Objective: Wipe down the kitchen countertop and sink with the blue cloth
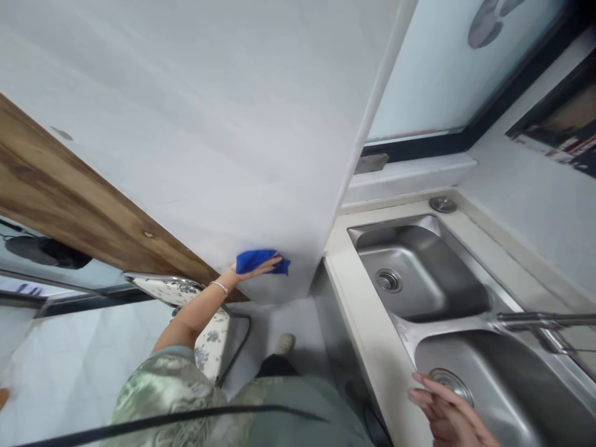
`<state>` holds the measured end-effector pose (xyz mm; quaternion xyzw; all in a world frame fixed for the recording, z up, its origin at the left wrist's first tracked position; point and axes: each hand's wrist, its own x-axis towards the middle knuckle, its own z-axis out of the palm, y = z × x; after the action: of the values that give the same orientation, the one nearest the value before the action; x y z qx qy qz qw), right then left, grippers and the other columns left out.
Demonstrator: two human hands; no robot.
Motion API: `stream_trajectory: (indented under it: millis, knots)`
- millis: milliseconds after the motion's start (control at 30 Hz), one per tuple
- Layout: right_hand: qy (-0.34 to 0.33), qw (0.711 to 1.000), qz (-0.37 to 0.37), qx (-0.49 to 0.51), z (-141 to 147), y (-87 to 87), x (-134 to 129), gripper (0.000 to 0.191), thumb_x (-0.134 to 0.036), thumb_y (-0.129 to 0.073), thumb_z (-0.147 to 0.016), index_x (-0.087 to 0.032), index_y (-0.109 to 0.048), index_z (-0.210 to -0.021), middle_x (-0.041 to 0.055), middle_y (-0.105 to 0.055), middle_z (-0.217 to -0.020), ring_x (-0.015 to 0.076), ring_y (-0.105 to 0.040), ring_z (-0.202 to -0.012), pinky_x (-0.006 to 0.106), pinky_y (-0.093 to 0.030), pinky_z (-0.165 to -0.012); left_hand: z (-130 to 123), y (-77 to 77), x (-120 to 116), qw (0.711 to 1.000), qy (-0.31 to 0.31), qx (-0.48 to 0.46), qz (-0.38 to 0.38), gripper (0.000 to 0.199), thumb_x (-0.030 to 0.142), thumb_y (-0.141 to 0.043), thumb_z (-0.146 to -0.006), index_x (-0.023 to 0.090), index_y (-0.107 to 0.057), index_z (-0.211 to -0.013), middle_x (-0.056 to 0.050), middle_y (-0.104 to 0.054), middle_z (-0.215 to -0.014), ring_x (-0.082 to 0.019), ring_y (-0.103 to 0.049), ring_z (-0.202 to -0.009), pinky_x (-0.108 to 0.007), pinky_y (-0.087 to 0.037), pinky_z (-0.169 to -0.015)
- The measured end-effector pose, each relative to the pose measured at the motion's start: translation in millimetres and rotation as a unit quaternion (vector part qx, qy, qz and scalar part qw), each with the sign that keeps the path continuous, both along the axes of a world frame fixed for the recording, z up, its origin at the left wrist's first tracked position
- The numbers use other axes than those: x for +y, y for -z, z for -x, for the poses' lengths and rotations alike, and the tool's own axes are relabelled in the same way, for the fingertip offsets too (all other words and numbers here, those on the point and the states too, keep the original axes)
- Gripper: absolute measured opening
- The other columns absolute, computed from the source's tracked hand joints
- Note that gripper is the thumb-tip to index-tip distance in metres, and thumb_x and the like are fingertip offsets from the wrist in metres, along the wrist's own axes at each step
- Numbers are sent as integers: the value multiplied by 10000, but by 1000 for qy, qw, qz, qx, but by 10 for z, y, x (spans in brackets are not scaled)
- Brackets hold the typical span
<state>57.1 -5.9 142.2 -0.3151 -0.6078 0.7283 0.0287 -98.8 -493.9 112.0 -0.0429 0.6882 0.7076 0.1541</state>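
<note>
My left hand [261, 269] lies against the low part of the white wall [223, 143] with a blue cloth [257, 256] under it. The cloth is bunched around the palm and fingers, and its edge sticks out past the fingertips. A thin bracelet [220, 286] circles that wrist. At the lower right, my right hand [449, 413] hovers over the near edge of the double steel sink [410, 335]. Its fingers are stretched out with a gap to the thumb side, and I see nothing in them.
A floral-patterned chair [209, 344] stands beside my left arm. The pale counter [347, 310] around the sink runs along my right side, with a faucet [535, 321] over the basins and a drain strainer [442, 204] at the back corner. Wooden trim [93, 192] borders the wall.
</note>
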Motion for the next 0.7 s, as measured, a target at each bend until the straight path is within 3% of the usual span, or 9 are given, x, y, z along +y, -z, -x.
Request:
stream_trajectory:
  millis: [167,233,300,400,467,533,633,667,700]
  knots:
    - [-28,999,-17,7,121,-83,-136,302,-356,-828,-635,-153,-772,-852,90,-785,-949,188,-715,-725,346,-608,-779,-329,498,-515,968,48,-121,-217,558,406,-306,-938,134,-659,-1274,-184,-588,-1481,-236,-449,-1475,-491,-244,-1279]
    - [-44,999,-11,21,162,-85,-191,283,-372,-818,-674,-156,-766,-849,88,-785,-954,183,-714,-725,352,-604,-801,-480,485,-749,953,22,-138,-269,561,390,-291,-940,137,-640,-1299,-175,-622,-1446,-236,-475,-1455,-519,-209,-1285]
    - [-57,998,4,29,192,-68,-246,277,-380,-820,-694,-159,-765,-851,86,-787,-961,178,-714,-728,344,-600,-811,-616,324,-941,945,-7,-158,-286,564,391,-304,-931,142,-622,-1324,-171,-634,-1433,-246,-496,-1441,-549,-194,-1286]
    - [-78,996,27,30,227,-22,-324,292,-390,-834,-702,-156,-771,-865,95,-790,-999,184,-720,-750,323,-600,-810,-769,-131,-1124,979,-19,-126,-159,561,415,-364,-916,167,-609,-1356,-158,-583,-1495,-262,-493,-1445,-572,-270,-1271]
    - [-95,994,39,35,261,15,-369,299,-411,-828,-720,-155,-772,-864,102,-790,-1024,190,-725,-768,313,-605,-806,-823,-507,-1200,999,-17,-39,14,549,451,-380,-927,188,-640,-1334,-161,-594,-1481,-283,-552,-1397,-587,-378,-1222]
    - [-111,991,54,44,315,52,-402,318,-433,-832,-722,-156,-776,-869,103,-793,-1028,197,-730,-774,305,-614,-793,-820,-914,-1263,981,-35,68,176,498,497,-441,-917,226,-707,-1238,-160,-676,-1373,-294,-606,-1340,-579,-404,-1210]
    - [-133,986,73,66,422,92,-422,374,-477,-855,-698,-153,-780,-867,115,-798,-1013,216,-738,-770,304,-631,-756,-687,-1625,-1313,905,-78,214,361,303,510,-626,-846,322,-767,-1037,-84,-753,-1244,-272,-542,-1408,-529,-246,-1297]
    - [-139,985,77,74,453,98,-420,390,-491,-866,-683,-153,-779,-857,120,-799,-1012,224,-741,-770,306,-637,-746,-614,-1904,-1302,847,-97,273,445,256,520,-645,-846,347,-767,-990,-50,-755,-1248,-264,-501,-1444,-534,-206,-1306]
    - [-142,983,81,81,474,98,-414,405,-505,-880,-662,-156,-776,-838,122,-800,-1009,232,-744,-769,310,-643,-737,-532,-2206,-1273,756,-138,346,539,248,544,-621,-875,358,-762,-958,-28,-746,-1271,-265,-475,-1464,-555,-198,-1301]
